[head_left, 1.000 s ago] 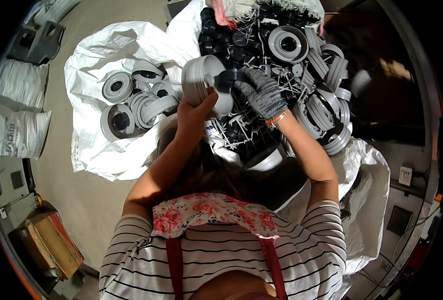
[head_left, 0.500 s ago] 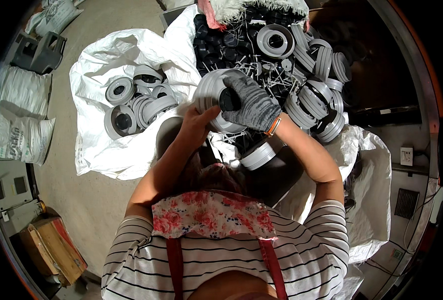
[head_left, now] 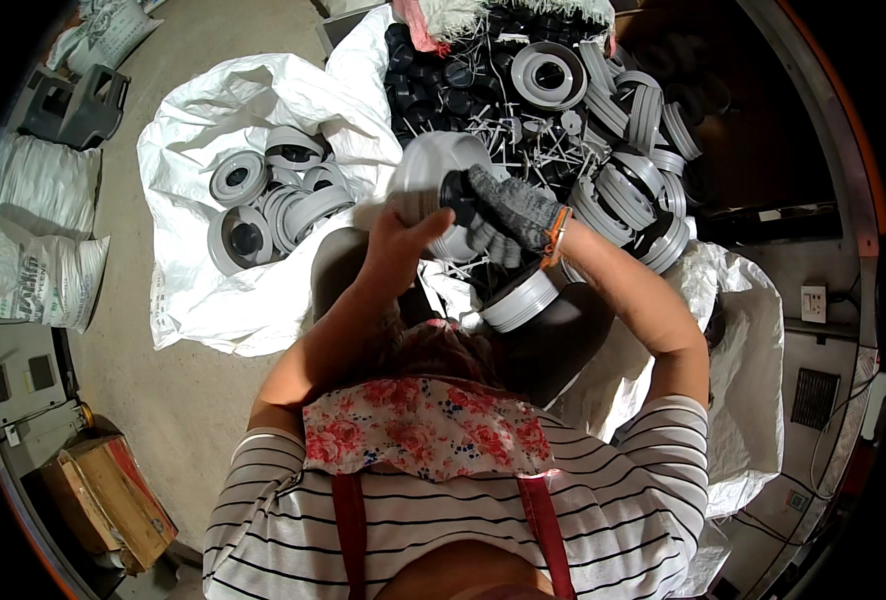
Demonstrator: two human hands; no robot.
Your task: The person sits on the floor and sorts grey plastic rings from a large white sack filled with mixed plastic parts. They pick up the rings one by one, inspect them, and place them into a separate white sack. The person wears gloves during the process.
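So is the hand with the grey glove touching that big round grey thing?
Touching. The head view shows the gloved right hand pressed against the round grey part, fingers at its dark centre, while the bare left hand grips it from below.

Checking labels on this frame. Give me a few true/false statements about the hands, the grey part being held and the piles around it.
1. The right hand wears a grey knitted glove. True.
2. The left hand is gloved too. False: it is bare.
3. Both hands hold one round grey plastic fitting with a black cap at its middle. True.
4. The open white woven sack on the person's left holds only black caps. False: it holds grey plastic rings.
5. The heap of grey rings and black parts lies ahead and to the person's right. True.
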